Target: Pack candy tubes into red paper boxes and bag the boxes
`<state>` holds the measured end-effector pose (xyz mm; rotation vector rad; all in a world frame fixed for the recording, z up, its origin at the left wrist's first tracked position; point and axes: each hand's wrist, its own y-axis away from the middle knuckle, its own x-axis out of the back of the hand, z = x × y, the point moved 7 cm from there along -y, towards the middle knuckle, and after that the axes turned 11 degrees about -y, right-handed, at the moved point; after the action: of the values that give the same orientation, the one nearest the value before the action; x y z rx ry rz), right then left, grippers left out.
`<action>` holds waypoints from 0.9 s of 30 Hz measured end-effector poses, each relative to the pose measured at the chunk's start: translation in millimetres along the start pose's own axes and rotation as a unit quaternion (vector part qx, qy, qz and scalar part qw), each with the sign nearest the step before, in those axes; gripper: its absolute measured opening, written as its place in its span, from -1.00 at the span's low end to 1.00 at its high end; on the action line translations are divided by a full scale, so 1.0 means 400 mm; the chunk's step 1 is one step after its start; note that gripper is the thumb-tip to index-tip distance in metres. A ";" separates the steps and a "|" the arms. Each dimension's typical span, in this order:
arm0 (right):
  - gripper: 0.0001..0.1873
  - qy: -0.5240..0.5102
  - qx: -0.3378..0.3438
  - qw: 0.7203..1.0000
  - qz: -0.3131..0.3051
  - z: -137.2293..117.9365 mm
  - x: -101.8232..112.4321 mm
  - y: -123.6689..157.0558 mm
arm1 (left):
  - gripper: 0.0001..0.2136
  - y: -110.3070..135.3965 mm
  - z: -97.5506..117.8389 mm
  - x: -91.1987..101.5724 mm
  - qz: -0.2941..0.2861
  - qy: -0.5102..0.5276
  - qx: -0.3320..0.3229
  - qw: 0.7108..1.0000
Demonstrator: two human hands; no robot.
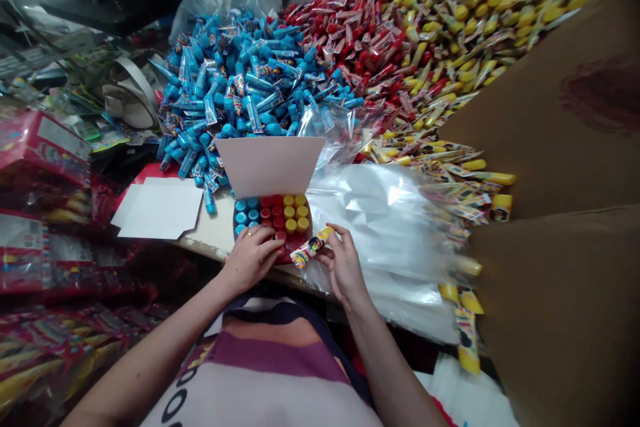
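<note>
left hand [251, 257] draped over tray of capped tubes [273, 213], grip unclear | right hand [345, 263] pinching yellow-capped printed tube [311, 247]

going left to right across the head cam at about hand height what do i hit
red-wrapped packs → white card blank → left hand → wrapped yellow-capped tube → right hand → clear plastic bags → brown cardboard sheet

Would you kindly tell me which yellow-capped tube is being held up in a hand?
It is the tube pinched in the right hand; the other yellow ones lie in the heap or stand in the tray.
</note>
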<state>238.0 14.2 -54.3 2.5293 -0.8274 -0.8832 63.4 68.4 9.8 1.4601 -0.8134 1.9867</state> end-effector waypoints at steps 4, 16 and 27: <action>-0.55 0.050 0.066 0.997 -0.002 -0.009 0.020 -0.002 | -0.74 0.007 -0.005 -0.004 -0.003 0.002 -0.010 1.000; -0.74 0.442 0.420 0.761 -0.221 -0.019 -0.099 0.065 | -0.74 0.007 -0.011 -0.010 0.019 0.013 -0.014 1.000; -0.72 0.469 0.467 0.715 -0.223 -0.019 -0.117 0.082 | -0.74 0.006 -0.011 -0.011 0.021 0.019 -0.011 1.000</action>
<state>199.5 18.9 -11.6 3.4225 -0.2799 1.0862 59.7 69.7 4.4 1.3987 -0.8540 2.0231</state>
